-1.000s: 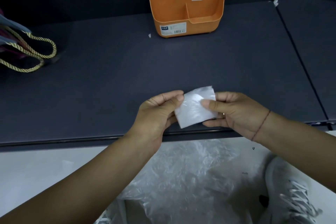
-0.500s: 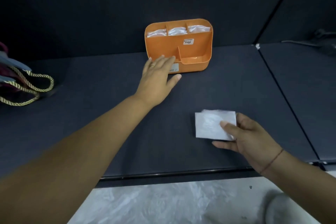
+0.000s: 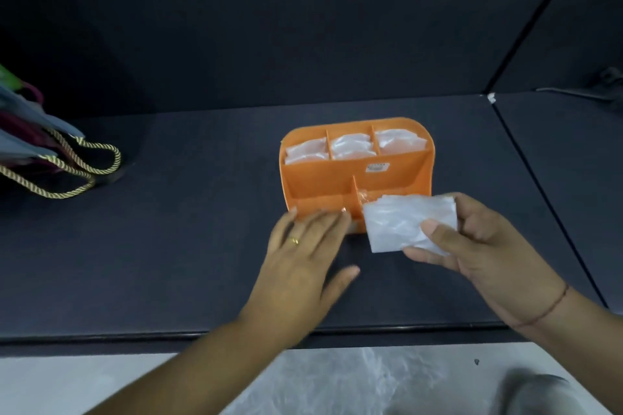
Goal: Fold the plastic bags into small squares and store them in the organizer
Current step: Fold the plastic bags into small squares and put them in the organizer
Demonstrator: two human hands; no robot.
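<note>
Storing step, w/ a good part of the job apparently done. The organizer (image 3: 313, 178), orange, sits abt the middle of the surface (image 3: 188, 246). Its 3 rear compartments each hold stored squares (image 3: 350, 146) of whitish plastic, standing on edge & reaching the rim. The 2 front compartments are lower. The left one looks bare inside. The right one shows a bit of crinkly clear stuff by the divider, but the rest is hidden, so can't tell what's in it.

The right hand (image 3: 482, 249) holds the folded bag (image 3: 401, 222) in the air just in front of the organizer's right front compartment, not yet in. Its fingers (image 3: 435, 229) are clamped on the bag, thumb on top & the others underneath. Bag is a flat, layered, squarish packet.

The left hand (image 3: 303, 259) is flat, fingers straight & a little apart. The tips touch the organizer's front wall on the left side & grip nothing; prob steadying it.

Left to do, as I judge it: slot this one in. The rear compartments look full, so a front one seems likely. Loose plastic (image 3: 337, 381) lies on the floor below the surface's front edge, so prob more folding to come. Rope-handled bags (image 3: 67, 158) sit at the left edge, not involved.
</note>
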